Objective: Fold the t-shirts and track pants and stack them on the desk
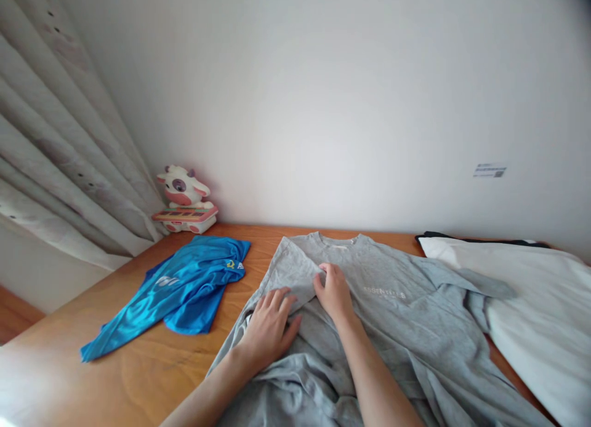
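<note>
A grey T-shirt (397, 316) with pale lettering on its chest lies spread on the wooden surface, its collar toward the wall and its lower part rumpled. One sleeve is folded inward over the left side of the chest. My left hand (270, 325) rests on the shirt below that sleeve, fingers spread, holding nothing. To its right, my right hand (333, 288) has its thumb and forefinger closed on the end of the folded sleeve. The other sleeve reaches out to the right over a white cloth item.
Left of the shirt, a shiny blue garment (184, 285) lies on the wooden surface (133, 378). A cow-shaped toy keyboard (184, 199) stands in the back left corner by a curtain (60, 131). White fabric with black edging (540, 298) covers the right side. A wall rises behind.
</note>
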